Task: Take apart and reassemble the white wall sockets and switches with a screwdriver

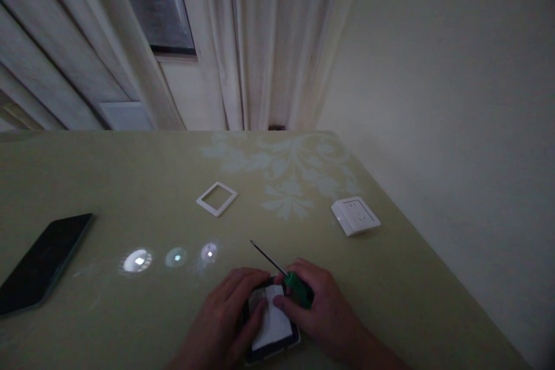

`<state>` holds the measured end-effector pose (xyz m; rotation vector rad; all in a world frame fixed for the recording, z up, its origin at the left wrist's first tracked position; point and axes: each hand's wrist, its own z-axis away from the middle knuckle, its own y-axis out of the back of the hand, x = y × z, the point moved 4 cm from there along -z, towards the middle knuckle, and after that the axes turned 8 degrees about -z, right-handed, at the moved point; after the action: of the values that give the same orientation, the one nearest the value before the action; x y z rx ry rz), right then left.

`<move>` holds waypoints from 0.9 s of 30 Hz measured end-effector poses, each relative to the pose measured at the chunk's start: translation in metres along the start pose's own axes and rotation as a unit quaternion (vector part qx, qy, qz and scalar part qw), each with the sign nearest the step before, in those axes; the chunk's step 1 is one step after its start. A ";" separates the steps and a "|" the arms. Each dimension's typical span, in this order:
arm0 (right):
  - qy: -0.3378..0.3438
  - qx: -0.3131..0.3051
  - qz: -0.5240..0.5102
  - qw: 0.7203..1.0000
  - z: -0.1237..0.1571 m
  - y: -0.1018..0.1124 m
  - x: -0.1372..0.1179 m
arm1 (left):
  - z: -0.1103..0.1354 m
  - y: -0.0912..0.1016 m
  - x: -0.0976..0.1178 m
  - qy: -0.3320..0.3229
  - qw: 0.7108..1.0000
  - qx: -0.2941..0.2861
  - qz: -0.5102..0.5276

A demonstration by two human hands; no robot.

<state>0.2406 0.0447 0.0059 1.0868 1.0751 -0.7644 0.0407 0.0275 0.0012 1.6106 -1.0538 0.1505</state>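
My left hand [225, 318] curls over the left side of a dark-framed white switch module [273, 324] lying on the glossy table near its front edge. My right hand [323, 309] presses the module's right side while holding a green-handled screwdriver [297, 288]. The tool's thin shaft points up-left, away from me. A white square frame [216, 198] lies further back on the table. A white wall socket plate [356, 215] rests at the right, close to the table's edge.
A black phone [41, 263] lies at the left of the pale green table [130, 185]. Lamp reflections glint on the surface left of my hands. Curtains and a window stand behind; a plain wall runs along the right.
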 end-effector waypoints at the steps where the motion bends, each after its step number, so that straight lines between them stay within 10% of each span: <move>1: 0.005 -0.004 0.001 1.000 0.000 -0.002 0.001 | 0.000 0.000 0.001 -0.004 1.000 0.005 -0.003; 14: 0.013 0.021 -0.022 0.999 0.000 -0.008 0.007 | -0.004 0.011 0.033 -0.161 0.979 0.048 -0.113; 27: -0.012 0.032 -0.061 0.998 -0.004 -0.008 0.005 | -0.002 0.007 0.033 -0.142 0.980 0.089 -0.110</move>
<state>0.2335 0.0459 -0.0014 1.0710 1.1109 -0.9112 0.0563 0.0113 0.0266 1.9416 -1.0914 -0.1429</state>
